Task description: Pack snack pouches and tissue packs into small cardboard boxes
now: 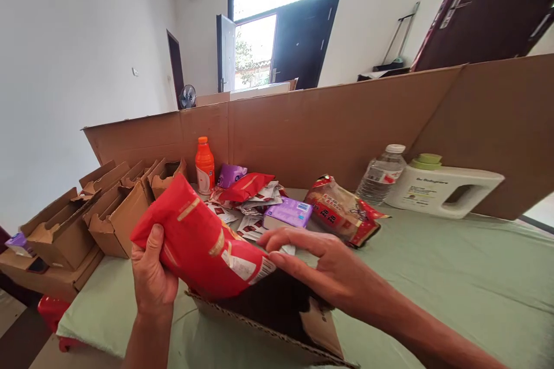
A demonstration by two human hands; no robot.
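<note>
A red snack bag with a barcode label at its right end is tilted above an open cardboard box. My left hand is closed on the bag's left end, thumb across its front. At the right end, my right hand has thumb and index finger closed at the bag's upper corner; its other fingers are partly hidden. The box's interior is dark, and the bag covers part of its opening. Just beyond my right hand lies a purple tissue pack.
Several small cardboard boxes stand at left. Behind lie a red packet and loose sachets, near an orange bottle. A red-and-gold bag, water bottle and white jug stand along a cardboard wall.
</note>
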